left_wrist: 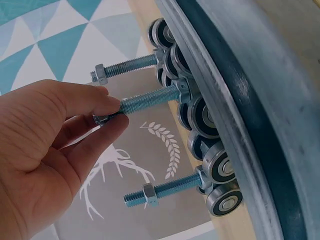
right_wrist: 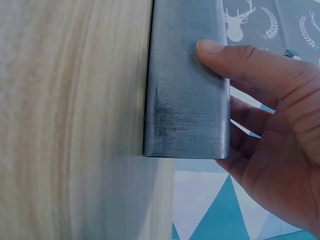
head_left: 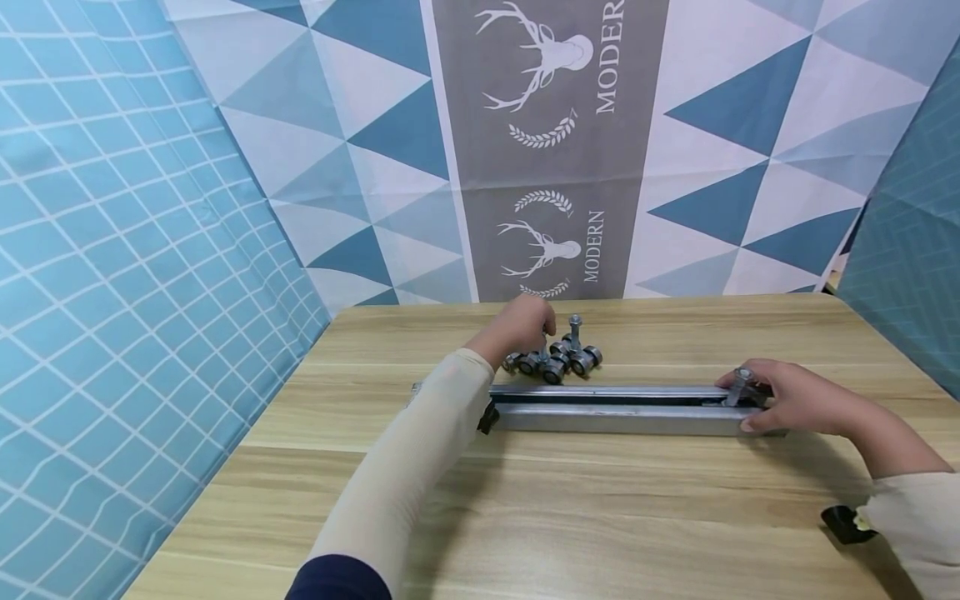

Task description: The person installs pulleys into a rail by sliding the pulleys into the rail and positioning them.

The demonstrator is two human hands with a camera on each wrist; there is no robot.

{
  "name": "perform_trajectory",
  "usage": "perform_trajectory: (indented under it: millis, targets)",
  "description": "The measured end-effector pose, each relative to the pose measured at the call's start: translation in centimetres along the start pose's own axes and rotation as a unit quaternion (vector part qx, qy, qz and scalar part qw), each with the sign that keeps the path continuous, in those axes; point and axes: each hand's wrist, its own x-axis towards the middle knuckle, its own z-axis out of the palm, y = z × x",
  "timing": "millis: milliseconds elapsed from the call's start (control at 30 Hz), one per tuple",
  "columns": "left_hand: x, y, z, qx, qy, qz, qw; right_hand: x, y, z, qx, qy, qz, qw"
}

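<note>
- Cream fabric sleeve (head_left: 397, 475), navy at its upper end, lies nearest the head camera and covers the left forearm, hiding part of the rail's left stretch.
- The left hand (head_left: 519, 325) pinches the top of a ridged silver threaded bolt (left_wrist: 150, 100) between thumb and fingertips; this belongs to a roller trolley with round black-and-silver bearing wheels (left_wrist: 205, 117), just behind the rail.
- The right hand (head_left: 798, 397) grips the right end of a long silver metal rail (head_left: 622, 421), thumb on the near wall, fingers behind.
- Inside the rail's dark lengthwise slot (head_left: 600, 400), near that hand, stands another silver bolt (head_left: 741, 385); its lower part is hidden.
- Dark scuffs mark the rail's dull, straight-sided face.
- Two more roller trolleys flank the pinched one, their hex-nutted bolts sticking up.
- Pale wood-grain worktop (head_left: 637, 517) lies beneath everything.
- Blue-and-white triangle-patterned cloth (head_left: 720, 200), with a grey stag-printed strip (head_left: 555, 167), hangs behind.
</note>
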Motion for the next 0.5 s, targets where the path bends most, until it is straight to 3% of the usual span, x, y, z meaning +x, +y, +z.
perform_trajectory:
  millis: [500]
  targets:
    - [0.15, 0.38, -0.47, 0.028, -0.014, 0.003, 0.9995, 0.1, 0.14, -0.05, 0.0, 0.001, 0.002, 1.0]
